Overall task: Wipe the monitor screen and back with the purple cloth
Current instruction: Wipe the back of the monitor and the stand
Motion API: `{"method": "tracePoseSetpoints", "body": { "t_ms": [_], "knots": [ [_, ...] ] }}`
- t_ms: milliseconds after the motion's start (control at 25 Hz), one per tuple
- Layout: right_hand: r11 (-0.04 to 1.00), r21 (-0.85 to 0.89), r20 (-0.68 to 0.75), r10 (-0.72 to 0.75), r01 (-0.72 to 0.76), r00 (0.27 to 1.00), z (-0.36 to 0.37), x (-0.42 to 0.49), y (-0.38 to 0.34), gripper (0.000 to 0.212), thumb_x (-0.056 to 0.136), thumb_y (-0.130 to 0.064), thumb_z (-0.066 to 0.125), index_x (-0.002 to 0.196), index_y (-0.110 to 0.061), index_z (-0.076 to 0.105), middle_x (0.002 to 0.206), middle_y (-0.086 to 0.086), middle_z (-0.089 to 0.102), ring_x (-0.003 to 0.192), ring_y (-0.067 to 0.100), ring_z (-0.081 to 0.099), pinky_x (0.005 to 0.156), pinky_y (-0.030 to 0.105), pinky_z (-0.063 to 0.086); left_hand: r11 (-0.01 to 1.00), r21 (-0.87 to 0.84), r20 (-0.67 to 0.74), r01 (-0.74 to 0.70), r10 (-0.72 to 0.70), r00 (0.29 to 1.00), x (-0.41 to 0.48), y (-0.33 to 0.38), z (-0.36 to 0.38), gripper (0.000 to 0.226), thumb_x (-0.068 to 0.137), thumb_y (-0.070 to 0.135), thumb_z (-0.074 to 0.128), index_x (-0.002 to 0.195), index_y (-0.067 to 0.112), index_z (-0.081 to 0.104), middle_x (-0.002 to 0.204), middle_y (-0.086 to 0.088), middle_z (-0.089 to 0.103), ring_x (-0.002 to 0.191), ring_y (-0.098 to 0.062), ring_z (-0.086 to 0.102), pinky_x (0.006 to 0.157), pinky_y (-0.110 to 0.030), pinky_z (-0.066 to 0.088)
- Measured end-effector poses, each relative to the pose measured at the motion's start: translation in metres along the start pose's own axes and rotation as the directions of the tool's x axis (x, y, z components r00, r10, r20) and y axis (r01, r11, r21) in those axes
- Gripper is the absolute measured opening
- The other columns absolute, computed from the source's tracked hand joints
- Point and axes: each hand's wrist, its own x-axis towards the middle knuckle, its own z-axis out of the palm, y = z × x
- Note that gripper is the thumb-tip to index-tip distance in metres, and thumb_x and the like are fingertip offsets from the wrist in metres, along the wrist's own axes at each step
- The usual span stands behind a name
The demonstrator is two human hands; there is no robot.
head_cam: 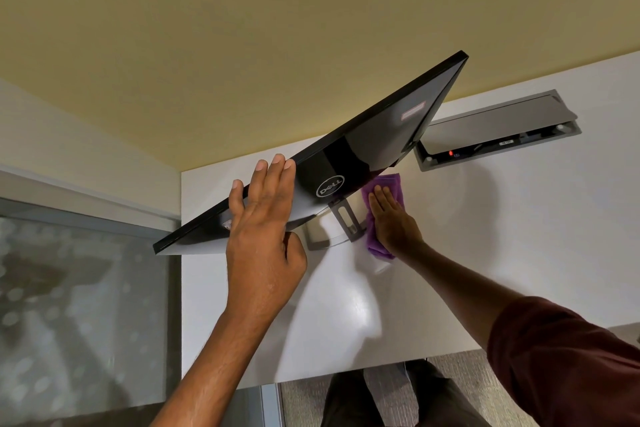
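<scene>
Nearest the camera, a dark red sleeve (568, 357) covers the right upper arm. Both forearms reach forward over the white worktop (485, 253).

The left hand (263, 232) grips the upper edge of the monitor (363, 146): fingers extended over the glossy back, thumb on the near side. The monitor is tilted on its stand (341, 218), back panel and logo facing the camera. The screen face is not visible.

The right hand (394, 222) lies flat, fingers straight, pressing the purple cloth (388, 184) just beside the stand, below the back panel. Whether the cloth bears on the worktop or on the panel's lower edge cannot be determined.

Status, as judged: back-panel wiping is in hand. Screen condition cannot be verified.

Beyond, an open cable tray (498, 128) is recessed in the worktop.
</scene>
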Motion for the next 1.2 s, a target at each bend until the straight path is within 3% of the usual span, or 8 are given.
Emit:
{"method": "tracePoseSetpoints", "body": {
  "t_ms": [280, 400, 520, 640, 760, 840, 1000, 1200],
  "knots": [
    [0.989, 0.063, -0.14, -0.122, 0.132, 0.983, 0.026, -0.032, -0.014, 0.065, 0.106, -0.025, 0.057, 0.161, 0.005, 0.038, 0.168, 0.023, 0.038, 0.158, 0.041, 0.032, 0.123, 0.053, 0.041, 1.0, -0.012, -0.001, 0.02, -0.02, 1.0, -0.001, 0.002, -0.001, 0.104, 0.075, -0.014, 0.058, 0.169, 0.016, 0.027, 0.177, 0.0, 0.025, 0.167, -0.016, 0.01, 0.136, -0.053, 0.005],
    [0.978, 0.041, -0.151, -0.196, 0.204, 0.969, 0.026, -0.037, -0.014, 0.069, 0.1, -0.022, 0.072, 0.157, 0.005, 0.044, 0.163, 0.023, 0.045, 0.154, 0.042, 0.039, 0.119, 0.054, 0.046, 1.0, -0.011, -0.003, 0.022, -0.022, 1.0, -0.001, 0.003, -0.001, 0.105, 0.074, -0.014, 0.057, 0.17, 0.017, 0.026, 0.177, 0.0, 0.025, 0.167, -0.016, 0.01, 0.136, -0.053, 0.005],
    [0.969, -0.037, -0.057, -0.246, 0.244, 0.968, 0.02, -0.027, -0.003, 0.079, 0.088, -0.027, 0.086, 0.15, 0.007, 0.053, 0.154, 0.026, 0.055, 0.146, 0.044, 0.05, 0.11, 0.054, 0.055, 1.0, -0.005, -0.008, 0.021, -0.021, 1.0, -0.001, 0.004, 0.0, 0.104, 0.075, -0.014, 0.057, 0.17, 0.017, 0.027, 0.177, 0.0, 0.025, 0.167, -0.016, 0.011, 0.135, -0.055, 0.006],
    [0.968, -0.075, -0.06, -0.243, 0.238, 0.968, 0.011, -0.013, 0.009, 0.067, 0.094, -0.023, 0.079, 0.149, 0.005, 0.052, 0.152, 0.027, 0.056, 0.145, 0.044, 0.052, 0.103, 0.054, 0.06, 1.0, 0.0, -0.015, 0.024, -0.024, 1.0, -0.002, 0.004, 0.0, 0.104, 0.074, -0.015, 0.056, 0.169, 0.017, 0.028, 0.177, 0.0, 0.026, 0.167, -0.016, 0.012, 0.135, -0.055, 0.008],
    [0.999, -0.002, -0.151, -0.053, 0.053, 0.987, -0.005, -0.008, 0.022, 0.056, 0.104, -0.026, 0.064, 0.153, -0.003, 0.049, 0.158, 0.022, 0.051, 0.141, 0.042, 0.056, 0.105, 0.057, 0.058, 1.0, -0.001, -0.024, 0.02, -0.02, 1.0, -0.002, 0.004, 0.001, 0.104, 0.073, -0.014, 0.055, 0.169, 0.016, 0.028, 0.177, 0.0, 0.027, 0.167, -0.016, 0.012, 0.135, -0.055, 0.008],
    [1.0, 0.012, -0.162, 0.027, -0.025, 0.986, -0.018, -0.003, 0.027, 0.048, 0.106, -0.032, 0.057, 0.147, -0.007, 0.053, 0.148, 0.019, 0.058, 0.128, 0.039, 0.064, 0.1, 0.056, 0.061, 1.0, -0.001, -0.027, 0.025, -0.025, 0.999, -0.001, 0.004, 0.001, 0.103, 0.074, -0.014, 0.053, 0.169, 0.016, 0.029, 0.177, 0.0, 0.027, 0.167, -0.016, 0.012, 0.135, -0.055, 0.008],
    [0.998, -0.046, -0.178, -0.044, 0.037, 0.983, -0.016, -0.011, 0.022, 0.042, 0.1, -0.028, 0.071, 0.134, -0.006, 0.063, 0.125, 0.015, 0.066, 0.107, 0.032, 0.068, 0.087, 0.045, 0.065, 1.0, -0.007, -0.035, 0.031, -0.031, 0.999, -0.001, 0.004, 0.003, 0.101, 0.075, -0.014, 0.054, 0.169, 0.016, 0.03, 0.176, -0.001, 0.027, 0.167, -0.016, 0.013, 0.135, -0.056, 0.008],
    [0.993, -0.012, -0.086, -0.12, 0.119, 0.989, -0.006, -0.04, -0.013, 0.049, 0.094, -0.023, 0.079, 0.136, -0.002, 0.064, 0.132, 0.016, 0.067, 0.119, 0.034, 0.066, 0.099, 0.046, 0.062, 1.0, 0.004, -0.023, 0.029, -0.029, 0.999, -0.002, 0.004, 0.002, 0.101, 0.076, -0.014, 0.054, 0.169, 0.016, 0.029, 0.177, 0.0, 0.026, 0.167, -0.017, 0.012, 0.134, -0.056, 0.009]
  ]
}}
